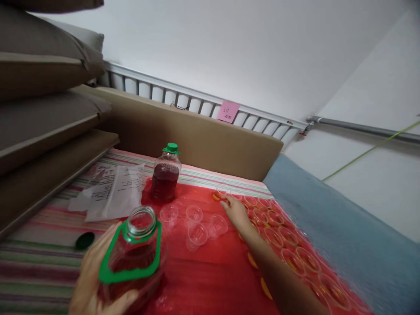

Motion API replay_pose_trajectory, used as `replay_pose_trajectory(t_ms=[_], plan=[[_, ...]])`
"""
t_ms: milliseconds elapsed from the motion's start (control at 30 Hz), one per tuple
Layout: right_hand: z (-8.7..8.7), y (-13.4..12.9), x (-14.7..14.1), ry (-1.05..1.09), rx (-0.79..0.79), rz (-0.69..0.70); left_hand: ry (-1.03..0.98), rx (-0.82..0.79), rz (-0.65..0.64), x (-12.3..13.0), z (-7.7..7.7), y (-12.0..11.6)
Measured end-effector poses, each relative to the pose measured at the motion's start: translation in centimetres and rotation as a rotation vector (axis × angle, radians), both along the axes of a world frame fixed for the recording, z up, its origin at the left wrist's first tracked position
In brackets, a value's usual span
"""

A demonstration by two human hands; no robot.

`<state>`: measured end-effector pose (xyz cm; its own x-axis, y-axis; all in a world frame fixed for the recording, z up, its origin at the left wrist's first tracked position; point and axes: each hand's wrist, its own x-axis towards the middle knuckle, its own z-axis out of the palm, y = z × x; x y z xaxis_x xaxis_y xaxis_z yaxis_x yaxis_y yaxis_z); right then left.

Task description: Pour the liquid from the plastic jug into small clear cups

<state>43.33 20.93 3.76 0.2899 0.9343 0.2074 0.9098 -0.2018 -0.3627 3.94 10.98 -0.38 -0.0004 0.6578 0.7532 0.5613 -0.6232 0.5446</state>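
Observation:
My left hand is wrapped round a clear jug with a green handle frame. The jug's mouth is uncapped, and dark red liquid shows inside. At the far side of the red sheet, my right hand has its fingers closed at a clear plastic cup, beside something orange-yellow. Several more clear cups stand between my hands. Right of my forearm, rows of cups hold reddish contents with orange pieces.
A second jug with a green cap stands at the back. Left lie a clear printed bag and a dark green cap. Stacked cushions rise at left. A brown board runs along the radiator.

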Motion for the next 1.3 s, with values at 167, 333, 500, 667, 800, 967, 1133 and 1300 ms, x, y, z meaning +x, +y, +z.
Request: replay_pose_trajectory(t_ms=[167, 333, 500, 667, 800, 967, 1133, 1300], plan=[[-2.6, -7.1, -2.8, -0.107, 0.017, 0.086, 0.011, 0.021, -0.048, 0.2, 1.4, 0.0], [-5.0, -9.3, -3.2, -0.145, -0.087, -0.024, 0.030, 0.035, -0.040, 0.3, 1.6, 0.2], [-4.3, -12.2, -5.1, -0.111, -0.059, 0.038, 0.045, 0.053, -0.048, 0.3, 1.8, 0.2], [-5.7, -16.9, -9.5, -0.130, 0.001, 0.158, 0.032, 0.054, -0.061, 0.3, 1.8, 0.2], [-6.4, -18.3, -11.7, -0.170, -0.056, 0.189, 0.018, 0.026, -0.069, 0.3, 1.9, 0.1], [-2.2, -19.0, -11.9, -0.138, 0.011, 0.200, 0.012, -0.029, -0.096, 0.1, 1.9, -0.4], [5.7, -19.8, -16.2, 0.025, 0.448, 0.473, -0.002, -0.040, -0.149, 0.2, 1.9, -1.1], [9.8, -18.0, -23.5, -0.097, 0.468, 0.726, -0.117, -0.172, -0.271, -0.3, 3.0, -2.5]])
